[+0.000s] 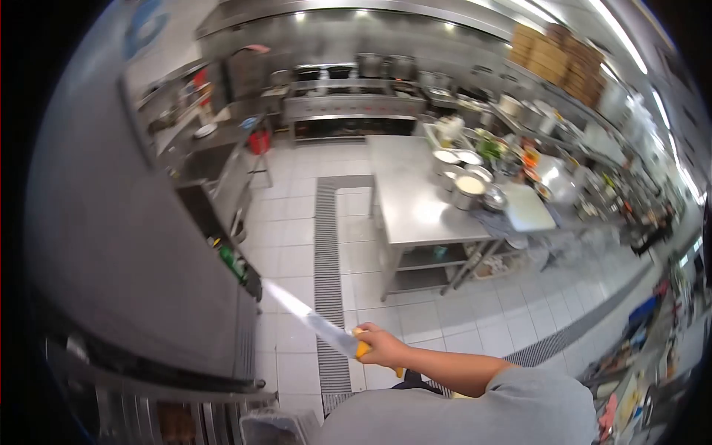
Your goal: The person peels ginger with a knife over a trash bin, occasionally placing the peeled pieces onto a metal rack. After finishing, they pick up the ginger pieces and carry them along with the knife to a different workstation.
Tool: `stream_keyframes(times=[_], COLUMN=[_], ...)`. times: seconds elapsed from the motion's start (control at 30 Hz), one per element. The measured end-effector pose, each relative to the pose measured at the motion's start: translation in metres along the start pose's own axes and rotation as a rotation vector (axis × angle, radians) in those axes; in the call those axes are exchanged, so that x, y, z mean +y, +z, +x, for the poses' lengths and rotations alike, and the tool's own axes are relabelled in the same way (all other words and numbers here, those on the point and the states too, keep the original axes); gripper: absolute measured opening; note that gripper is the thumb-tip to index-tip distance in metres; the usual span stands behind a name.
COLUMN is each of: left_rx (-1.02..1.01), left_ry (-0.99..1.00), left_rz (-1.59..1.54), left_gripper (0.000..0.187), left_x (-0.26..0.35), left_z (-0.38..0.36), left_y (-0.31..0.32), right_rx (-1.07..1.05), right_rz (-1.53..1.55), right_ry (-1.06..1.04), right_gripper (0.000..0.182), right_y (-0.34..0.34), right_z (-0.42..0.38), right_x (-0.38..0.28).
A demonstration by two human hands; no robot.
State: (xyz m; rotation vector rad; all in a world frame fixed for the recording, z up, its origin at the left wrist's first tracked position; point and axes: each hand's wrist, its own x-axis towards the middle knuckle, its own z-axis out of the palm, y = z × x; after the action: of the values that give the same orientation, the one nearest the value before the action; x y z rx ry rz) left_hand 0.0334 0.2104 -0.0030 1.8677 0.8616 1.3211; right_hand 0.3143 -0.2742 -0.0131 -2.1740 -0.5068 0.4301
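My right hand (pixel 382 347) is wrapped round the yellow handle of a long knife (pixel 326 331), its arm reaching in from the lower right. The pale blade points up and left, over the floor drain in this view, with its tip near the edge of a tall grey steel cabinet (pixel 141 245). Behind the tip, green bottles (pixel 231 261) show in a gap beside the cabinet. My left hand is out of view.
A steel table (pixel 404 189) stands ahead to the right, with pots (pixel 469 189) and a white cutting board (pixel 528 208). A floor drain grate (pixel 326 245) runs through the tiles. Stoves (pixel 356 107) line the back; a sink (pixel 208 165) and red bucket (pixel 259 142) are at left.
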Motion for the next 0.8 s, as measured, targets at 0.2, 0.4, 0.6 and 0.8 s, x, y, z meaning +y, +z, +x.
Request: stream_keyframes(times=[0.2,0.4,0.6,0.8], left_rx=[-0.819,-1.467,-1.748,-2.118], left_ry=[-0.369,-0.226,-0.282,-0.051], left_rz=[-0.444,-0.544,-0.440,-0.185], left_gripper=[0.034,0.023,0.028,0.039], left_x=[0.105,0.243,0.310,0.349], left_z=[-0.175,-0.310,-0.405,-0.480], left_y=[0.247,0.362,0.423,0.496], right_rx=[0.361,0.650,0.916,1.053], right_rz=[0.132,0.231,0.338,0.385], right_ry=[0.279,0.455,0.552,0.614], right_gripper=[0.052,0.052,0.050,0.047], right_y=[-0.084,-0.148,-0.198,-0.232], right_z=[-0.120,-0.226,-0.287,-0.309], right_x=[0.136,0.211,0.254,0.279])
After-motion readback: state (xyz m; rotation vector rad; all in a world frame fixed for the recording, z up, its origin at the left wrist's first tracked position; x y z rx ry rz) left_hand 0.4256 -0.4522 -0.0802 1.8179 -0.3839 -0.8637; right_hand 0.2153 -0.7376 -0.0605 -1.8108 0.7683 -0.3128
